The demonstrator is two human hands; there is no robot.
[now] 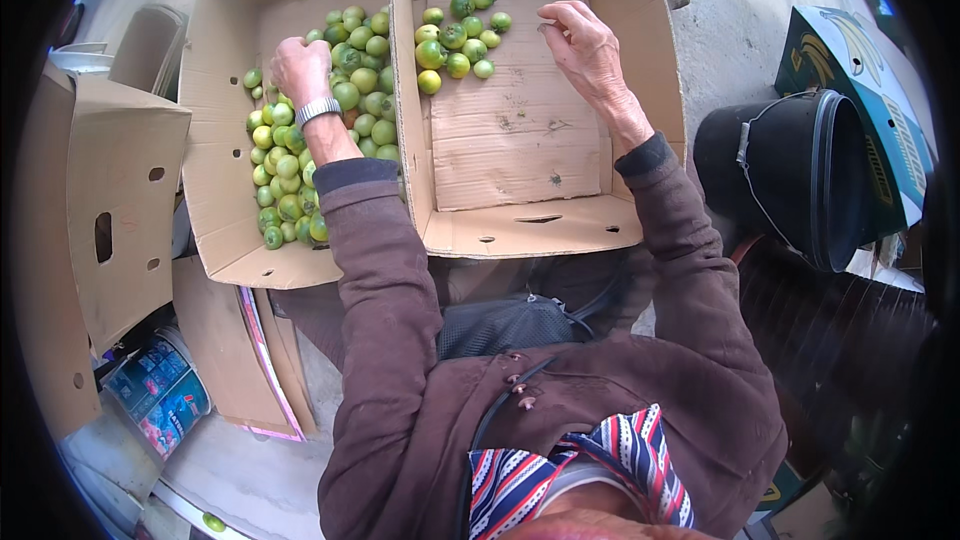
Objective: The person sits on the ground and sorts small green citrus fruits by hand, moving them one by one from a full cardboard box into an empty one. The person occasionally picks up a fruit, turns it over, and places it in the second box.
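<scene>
My left hand [300,71] reaches into the left cardboard box [217,120], at the far side of a heap of green tomatoes [346,95]. Its back faces up and hides the fingertips, so I cannot tell whether it holds a tomato. Over the right cardboard box [517,236] hovers my right hand [581,45], fingers curled and thumb a little apart, with nothing visible between them. Left of that hand, a small group of green and yellowish tomatoes [454,36] lies on a flat cardboard sheet [517,142]. Bits of dry stem are scattered on the sheet.
A black bucket [765,165] lies tipped at the right, before a printed banana carton [862,67]. More cardboard [124,195] stands at the left, above a printed pail [161,394]. One stray green fruit [214,522] rests at the lower left.
</scene>
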